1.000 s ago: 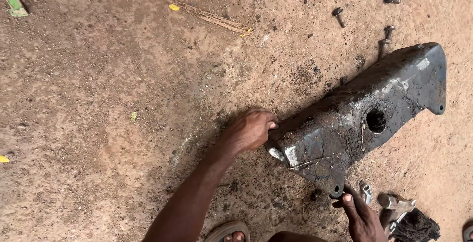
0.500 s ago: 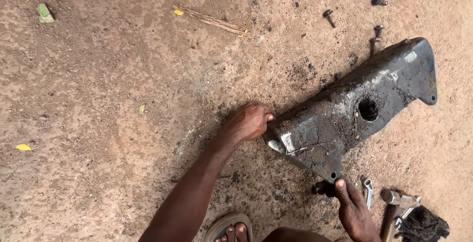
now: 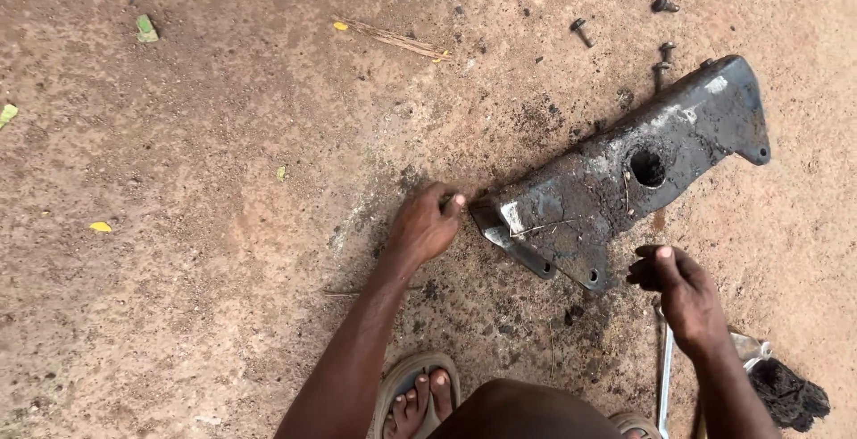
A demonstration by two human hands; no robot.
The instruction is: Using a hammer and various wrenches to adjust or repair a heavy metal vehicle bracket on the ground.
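My left hand (image 3: pixel 427 225) sits where it was a second ago, at the near left end of the greasy black metal plate (image 3: pixel 616 175), fingers (image 3: pixel 451 202) curled narrow and touching its edge, though I cannot tell whether they pinch anything small between them. The plate lies flat on the dirt floor (image 3: pixel 205 180), slanting from near left up to far right, its round hole (image 3: pixel 647 168) facing up, and it has not shifted against the dark oily patch under it. What has changed is my right hand (image 3: pixel 683 292): it has come up from the near right corner, away from the rag (image 3: pixel 790 394) and the tools there, and now hovers just beside the plate's near edge, thumb raised, fingers loosely bent and holding nothing. The long wrench (image 3: pixel 665 376) lies on the floor below it, untouched. Loose bolts (image 3: pixel 581 31) are scattered beyond the plate at the far right. So I judge both hands are now closing on the plate, one at each side.
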